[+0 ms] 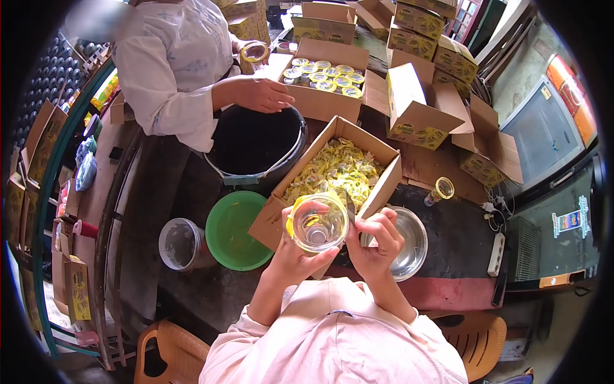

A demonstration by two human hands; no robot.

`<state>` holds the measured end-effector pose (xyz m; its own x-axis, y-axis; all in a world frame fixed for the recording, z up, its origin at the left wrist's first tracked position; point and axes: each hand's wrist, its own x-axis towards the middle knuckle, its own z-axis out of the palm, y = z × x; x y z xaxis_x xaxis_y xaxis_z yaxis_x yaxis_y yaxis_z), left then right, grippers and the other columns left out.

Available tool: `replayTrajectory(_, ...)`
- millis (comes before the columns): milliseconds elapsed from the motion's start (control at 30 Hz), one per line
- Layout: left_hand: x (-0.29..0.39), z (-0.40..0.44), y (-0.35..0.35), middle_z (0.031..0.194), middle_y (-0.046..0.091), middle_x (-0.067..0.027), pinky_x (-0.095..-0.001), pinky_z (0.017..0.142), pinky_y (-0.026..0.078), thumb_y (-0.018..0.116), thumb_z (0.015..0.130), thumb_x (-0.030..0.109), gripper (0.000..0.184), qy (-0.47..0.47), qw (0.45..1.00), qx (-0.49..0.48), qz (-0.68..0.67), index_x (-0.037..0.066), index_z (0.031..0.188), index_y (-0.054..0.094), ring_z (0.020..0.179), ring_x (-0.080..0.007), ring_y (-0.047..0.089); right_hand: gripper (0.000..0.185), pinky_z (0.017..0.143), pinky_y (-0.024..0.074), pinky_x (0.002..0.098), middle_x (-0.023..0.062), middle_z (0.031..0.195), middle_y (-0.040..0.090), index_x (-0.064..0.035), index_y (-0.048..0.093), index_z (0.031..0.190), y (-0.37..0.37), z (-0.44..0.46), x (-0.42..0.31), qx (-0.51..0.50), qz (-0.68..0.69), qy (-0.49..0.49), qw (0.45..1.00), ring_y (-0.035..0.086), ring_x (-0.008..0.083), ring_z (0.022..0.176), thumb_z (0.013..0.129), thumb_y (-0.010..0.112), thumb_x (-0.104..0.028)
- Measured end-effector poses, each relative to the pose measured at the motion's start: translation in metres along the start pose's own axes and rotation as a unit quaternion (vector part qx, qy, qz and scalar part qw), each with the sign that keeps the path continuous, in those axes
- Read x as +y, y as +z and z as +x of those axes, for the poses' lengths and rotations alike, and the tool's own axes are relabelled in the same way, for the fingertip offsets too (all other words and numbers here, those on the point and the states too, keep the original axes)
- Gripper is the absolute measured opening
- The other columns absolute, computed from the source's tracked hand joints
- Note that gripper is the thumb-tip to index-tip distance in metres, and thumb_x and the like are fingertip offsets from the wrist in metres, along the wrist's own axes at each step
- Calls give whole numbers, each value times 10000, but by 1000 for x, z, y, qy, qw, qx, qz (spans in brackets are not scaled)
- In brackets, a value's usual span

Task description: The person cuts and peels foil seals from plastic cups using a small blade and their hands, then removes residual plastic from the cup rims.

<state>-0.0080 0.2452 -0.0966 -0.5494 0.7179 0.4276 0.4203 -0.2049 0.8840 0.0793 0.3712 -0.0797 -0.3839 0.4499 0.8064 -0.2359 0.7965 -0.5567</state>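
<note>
My left hand [289, 259] is closed around a clear plastic cup [318, 238] with some yellow wrapping along its left side. The cup's open mouth tilts up towards me. Beside its right rim, my right hand [376, 244] pinches what looks like a small knife [350, 206], its dark blade pointing up and away from me. Just beyond the cup is a cardboard box [391, 176] full of crumpled yellow-and-clear wrapper scraps [339, 163]. A steel bowl [419, 246] sits partly behind my right hand.
To the left are a green basin [233, 221], a grey pail [179, 238] and a large black tub [297, 144]. Across the table a co-worker in a white shirt [169, 57] holds a jar [254, 54]. Behind stands a box of lidded cups [320, 102]; another cup [442, 189] stands right.
</note>
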Motion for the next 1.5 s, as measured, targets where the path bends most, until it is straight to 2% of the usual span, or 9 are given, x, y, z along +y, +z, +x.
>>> replayTrajectory(200,-1,0,-3,1134,372,-112,-329,914,411,737,705,226,698,-2,998,15,63,11,1220,319,1081,-224,453,188,603,344,271,16,575,563,-90,609,715,2,-6,3,-22,-1,8,1000,502,142,495,620,723,26)
replayTrajectory(367,1,5,-5,1129,363,-109,-325,904,412,737,705,221,691,-2,999,1,44,9,1221,328,1073,-220,457,165,625,366,275,22,540,527,-49,577,688,4,1,6,-24,13,10,1000,477,132,472,636,681,68)
replayTrajectory(600,-10,10,-5,1122,368,-108,-326,911,404,734,703,201,671,0,1000,14,13,7,1213,344,1072,-219,447,166,557,381,256,38,575,535,-40,585,703,8,0,11,-28,30,26,999,477,141,525,640,674,85)
replayTrajectory(633,-8,10,-6,1114,374,-107,-325,919,392,739,695,194,677,-19,1000,5,-11,7,1214,346,1079,-218,438,170,559,376,255,37,586,552,-45,593,713,8,-2,13,-27,35,33,998,490,140,521,638,685,78)
replayTrajectory(733,-6,16,-13,1111,376,-106,-326,925,378,743,691,191,675,22,995,-55,80,8,1211,354,1081,-222,437,181,566,369,254,36,608,587,-54,611,735,7,-2,19,-27,50,55,997,515,138,514,635,705,63)
replayTrajectory(933,-8,18,-11,1101,394,-106,-343,938,352,742,681,178,659,3,999,-40,14,9,1199,372,1085,-233,424,186,560,391,257,54,628,591,-51,623,748,4,-2,20,-46,45,73,995,522,161,543,629,702,69)
replayTrajectory(1133,-11,21,-12,1103,425,-96,-346,941,335,738,654,160,655,7,997,-63,46,17,1195,399,1077,-240,397,187,546,396,251,55,626,586,-51,630,745,6,1,25,-43,40,87,995,521,163,555,622,705,68)
replayTrajectory(1267,-17,20,-9,1109,447,-98,-355,947,323,734,654,174,649,-20,998,-53,0,14,1193,408,1087,-247,382,175,548,395,254,49,603,573,-55,626,729,7,-1,27,-26,43,91,995,508,159,541,626,706,62)
replayTrajectory(1500,-14,25,-9,1095,458,-96,-353,938,339,737,645,193,676,-20,998,-56,14,4,1196,394,1088,-242,392,186,552,382,255,35,582,554,-64,619,724,5,-1,25,-20,22,64,998,482,150,519,621,710,61)
